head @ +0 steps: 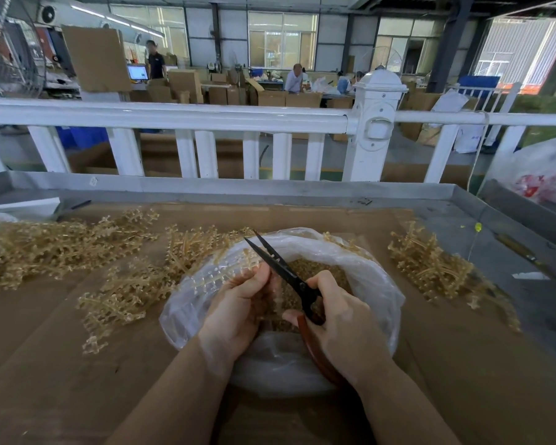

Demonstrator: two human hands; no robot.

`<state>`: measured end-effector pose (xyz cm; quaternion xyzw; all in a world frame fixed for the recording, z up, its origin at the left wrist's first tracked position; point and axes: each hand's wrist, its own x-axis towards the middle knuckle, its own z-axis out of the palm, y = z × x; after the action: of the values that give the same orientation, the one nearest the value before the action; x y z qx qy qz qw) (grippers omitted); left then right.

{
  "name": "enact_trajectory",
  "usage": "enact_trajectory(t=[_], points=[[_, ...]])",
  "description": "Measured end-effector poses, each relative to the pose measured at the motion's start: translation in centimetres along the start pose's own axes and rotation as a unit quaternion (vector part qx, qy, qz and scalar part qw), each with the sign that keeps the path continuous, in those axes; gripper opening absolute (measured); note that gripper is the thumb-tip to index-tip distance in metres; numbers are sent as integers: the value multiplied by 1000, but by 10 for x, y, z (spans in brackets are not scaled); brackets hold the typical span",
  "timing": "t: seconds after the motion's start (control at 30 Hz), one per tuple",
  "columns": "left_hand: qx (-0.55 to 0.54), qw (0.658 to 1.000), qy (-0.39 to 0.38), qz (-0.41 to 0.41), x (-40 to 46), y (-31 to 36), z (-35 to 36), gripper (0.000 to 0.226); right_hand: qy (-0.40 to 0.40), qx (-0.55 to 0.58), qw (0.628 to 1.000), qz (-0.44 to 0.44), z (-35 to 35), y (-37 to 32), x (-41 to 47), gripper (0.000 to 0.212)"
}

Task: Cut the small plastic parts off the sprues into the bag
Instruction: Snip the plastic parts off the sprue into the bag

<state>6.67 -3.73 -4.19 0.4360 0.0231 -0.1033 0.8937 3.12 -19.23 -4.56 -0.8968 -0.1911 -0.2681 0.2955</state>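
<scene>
Head view: the left hand (pixel 238 303) pinches a translucent amber sprue (pixel 220 273) over the open mouth of the clear plastic bag (pixel 376 277), fingers curled round its near end. The sprue runs from those fingers out toward about ten o'clock, with a branch rising toward twelve, so its long axis lies roughly crosswise to the blades. The right hand (pixel 341 319) grips the scissors (pixel 283 271) by their reddish-brown handles, fingers wrapped round the loops. The black blades stand parted in a narrow V pointing to about eleven o'clock, tips above the bag's far rim.

The relation that matters: the sprue branch sits just left of the blades, at about nine o'clock from the pivot and near the left fingertips. I cannot tell whether any part already lies between the blades. The next snip probably needs the left hand to feed a part into the V, keeping the fingertips clear.

Cut parts (pixel 312 268) fill the bag under both hands. Uncut sprues lie heaped on the cardboard at nine o'clock (pixel 45 248), and another pile at three o'clock (pixel 430 261).
</scene>
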Motion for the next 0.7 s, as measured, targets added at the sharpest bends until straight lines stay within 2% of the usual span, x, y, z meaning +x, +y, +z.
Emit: enact_trajectory(t=[0.13, 0.27, 0.33, 0.4, 0.53, 0.7], points=[[-20, 1000, 2, 11, -1, -1, 0, 14, -3, -23, 1000, 0, 0, -1, 0, 36], [-45, 999, 10, 15, -4, 3, -2, 56, -12, -41, 999, 0, 0, -2, -1, 36], [-63, 998, 22, 15, -4, 1, -2, 68, -7, -45, 999, -5, 0, -1, -1, 37], [-69, 997, 35, 6, -1, 1, -2, 60, -6, -45, 999, -8, 0, 0, -2, 38], [-81, 996, 45, 15, 3, -2, -5, 14, -3, -48, 999, -17, 0, 0, -2, 41], [-70, 997, 36, 15, 4, -3, -6, 18, 6, -61, 998, -21, 2, 1, -1, 39]])
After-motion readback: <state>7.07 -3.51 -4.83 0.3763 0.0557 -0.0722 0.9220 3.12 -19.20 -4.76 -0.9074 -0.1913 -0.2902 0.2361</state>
